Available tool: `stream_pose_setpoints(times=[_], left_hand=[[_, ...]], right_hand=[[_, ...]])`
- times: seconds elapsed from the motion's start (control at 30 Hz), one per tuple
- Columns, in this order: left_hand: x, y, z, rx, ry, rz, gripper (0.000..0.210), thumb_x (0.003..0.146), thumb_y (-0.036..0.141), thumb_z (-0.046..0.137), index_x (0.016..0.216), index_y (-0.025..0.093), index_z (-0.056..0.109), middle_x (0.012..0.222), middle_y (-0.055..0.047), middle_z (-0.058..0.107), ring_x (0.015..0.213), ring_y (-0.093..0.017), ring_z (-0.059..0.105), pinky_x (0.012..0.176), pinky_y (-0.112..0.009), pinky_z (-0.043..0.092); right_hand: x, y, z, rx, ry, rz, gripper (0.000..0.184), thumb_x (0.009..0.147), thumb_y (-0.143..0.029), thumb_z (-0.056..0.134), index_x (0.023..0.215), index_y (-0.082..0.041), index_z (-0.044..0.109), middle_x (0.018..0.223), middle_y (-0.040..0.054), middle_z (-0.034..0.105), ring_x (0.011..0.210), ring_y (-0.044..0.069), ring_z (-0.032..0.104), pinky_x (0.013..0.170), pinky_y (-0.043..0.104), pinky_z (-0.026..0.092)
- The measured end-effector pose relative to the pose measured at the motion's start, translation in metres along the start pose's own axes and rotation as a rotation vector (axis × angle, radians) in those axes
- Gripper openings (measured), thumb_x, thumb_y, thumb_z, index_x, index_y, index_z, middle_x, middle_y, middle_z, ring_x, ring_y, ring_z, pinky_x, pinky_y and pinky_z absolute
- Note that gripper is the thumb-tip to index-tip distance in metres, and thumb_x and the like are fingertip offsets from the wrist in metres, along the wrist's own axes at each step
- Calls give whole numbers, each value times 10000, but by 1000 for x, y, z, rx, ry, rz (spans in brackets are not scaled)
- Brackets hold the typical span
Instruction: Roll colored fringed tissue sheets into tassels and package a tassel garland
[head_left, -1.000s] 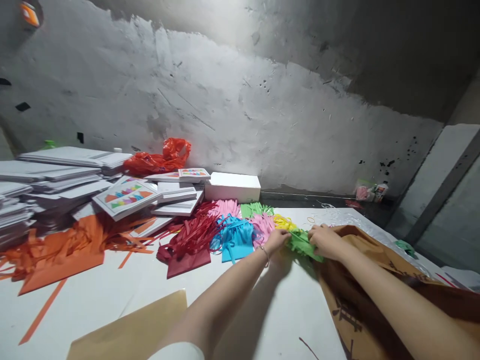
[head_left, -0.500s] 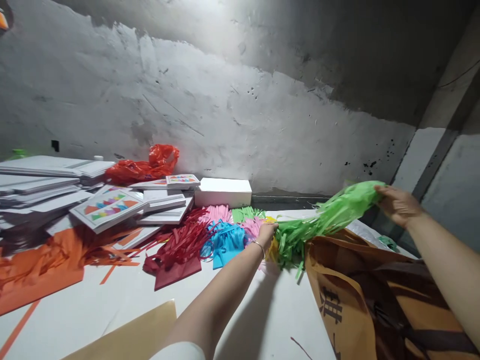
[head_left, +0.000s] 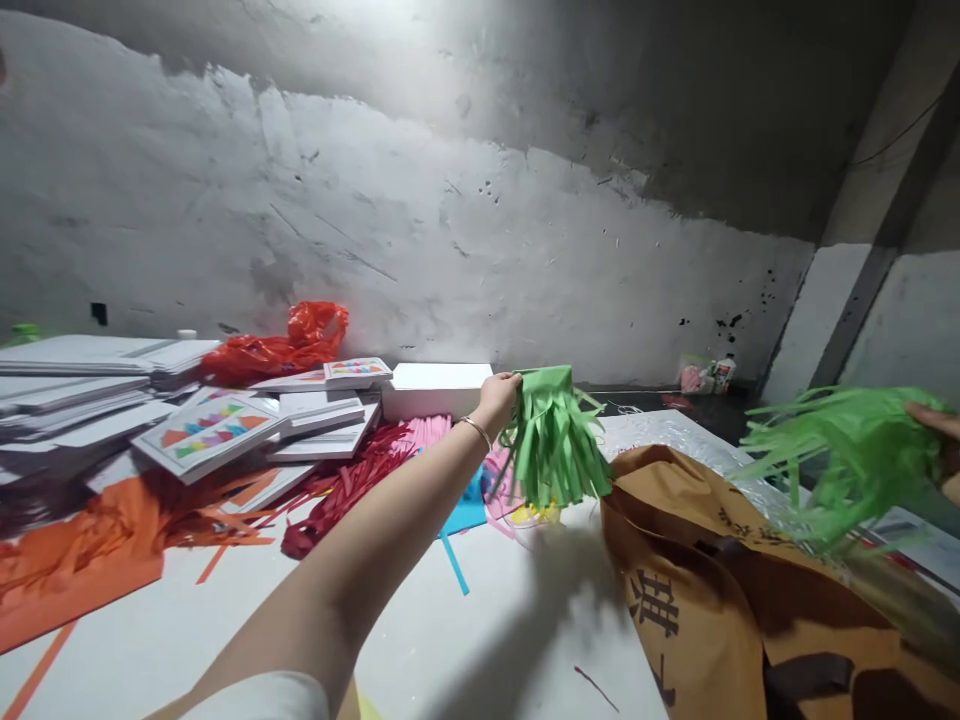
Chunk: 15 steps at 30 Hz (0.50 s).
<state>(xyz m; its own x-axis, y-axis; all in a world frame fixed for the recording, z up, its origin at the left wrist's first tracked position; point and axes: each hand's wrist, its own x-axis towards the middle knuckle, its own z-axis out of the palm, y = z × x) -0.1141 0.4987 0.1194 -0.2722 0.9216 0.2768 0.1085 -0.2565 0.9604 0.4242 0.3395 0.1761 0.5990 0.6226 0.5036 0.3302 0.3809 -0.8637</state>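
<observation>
My left hand pinches the top band of a green fringed tassel strip, whose cut strands hang down above the table. At the far right edge, my right hand, partly cut off, grips a second green fringed bundle, blurred by motion, its strands pointing left. Beneath my left hand and arm lie fringed pieces in pink, blue, yellow and dark red. A brown fabric bag with dark lettering sags open between my two hands.
Orange fringed pieces cover the table's left side. Behind them are stacked white boards, printed boxes, a red plastic bag and a white box. A bare plaster wall rises behind the white table.
The green fringes have come apart: my left hand has lifted one piece off the pile, while my right hand has swung right and down with the other.
</observation>
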Motion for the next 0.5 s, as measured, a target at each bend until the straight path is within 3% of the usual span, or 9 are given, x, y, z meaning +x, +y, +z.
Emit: stream_pose_setpoints(times=[0.1,0.2,0.27,0.4,0.5], left_hand=[[8,8,3,51,17,10,330,976,347,650,1245,159,626,1252,-88,645,1058,-260,665,882,-445,586],[8,10,26,87,14,57,327,981,346,642,1255,166,621,1269,-95,638,1072,-256,660,894,-449,581],[1,4,48,109,-28,97,331,987,346,633,1267,169,613,1280,-101,632,1079,-253,657,902,-456,579],[-41,-33,85,186,-249,122,323,986,339,637,1257,165,617,1255,-98,645,1057,-244,666,892,-450,583],[-85,-69,92,261,-441,110,317,984,340,641,1247,164,624,1247,-94,649,1048,-244,668,888,-447,584]], right_hand=[[-15,-1,7,122,-48,155,276,844,-372,721,632,-197,693,1239,229,700,985,264,712,721,497,492],[-32,-11,21,193,-106,192,202,717,-427,824,680,-249,735,1275,185,699,1017,281,703,692,484,494],[-45,-19,30,215,-127,191,261,607,-469,897,690,-280,737,1213,147,732,1028,286,700,705,463,510],[-75,-34,44,210,-198,196,408,436,-511,967,686,-307,717,1054,122,765,1023,290,700,767,436,543],[-102,-42,48,173,-298,225,566,336,-548,984,788,-303,747,981,131,766,959,313,714,786,437,580]])
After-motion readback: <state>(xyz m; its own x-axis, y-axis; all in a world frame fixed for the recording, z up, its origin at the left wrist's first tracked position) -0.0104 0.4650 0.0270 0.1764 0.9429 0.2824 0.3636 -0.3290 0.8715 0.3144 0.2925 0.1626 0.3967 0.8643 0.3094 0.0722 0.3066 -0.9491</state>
